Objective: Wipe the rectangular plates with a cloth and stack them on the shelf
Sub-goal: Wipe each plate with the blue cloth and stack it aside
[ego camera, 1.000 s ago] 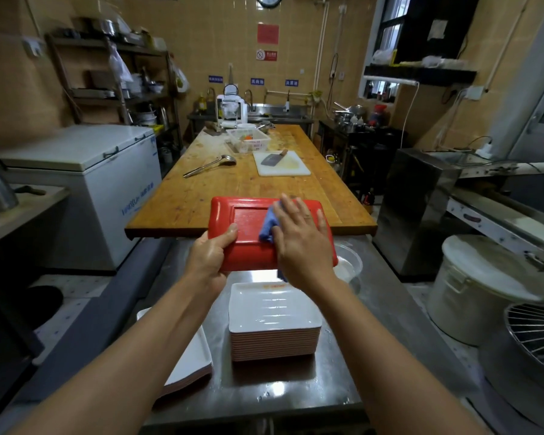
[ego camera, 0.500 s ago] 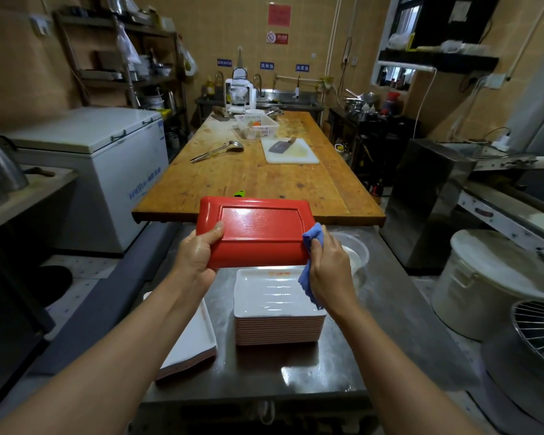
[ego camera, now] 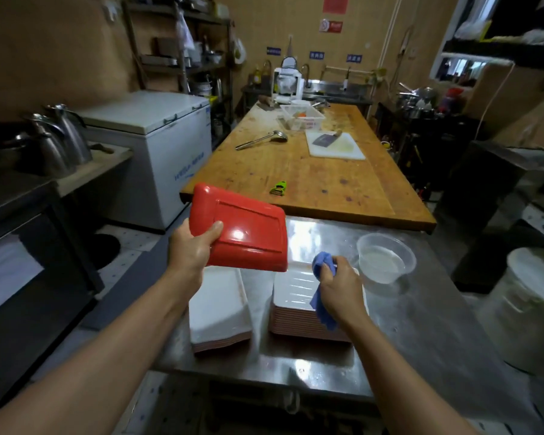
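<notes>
Left hand [ego camera: 191, 250] grips my tilted red plate [ego camera: 245, 231] at its nine o'clock edge; right hand [ego camera: 338, 288], at four o'clock, clutches the blue cloth [ego camera: 322, 284].

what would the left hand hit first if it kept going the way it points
Hard to judge depth, but the left hand points up and right under the red plate; the wooden table's near edge looks first.

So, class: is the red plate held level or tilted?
Tilted. The left hand grips the red plate by its near-left edge alone; its far-left corner sits high and its right side slopes down toward the steel table.
</notes>
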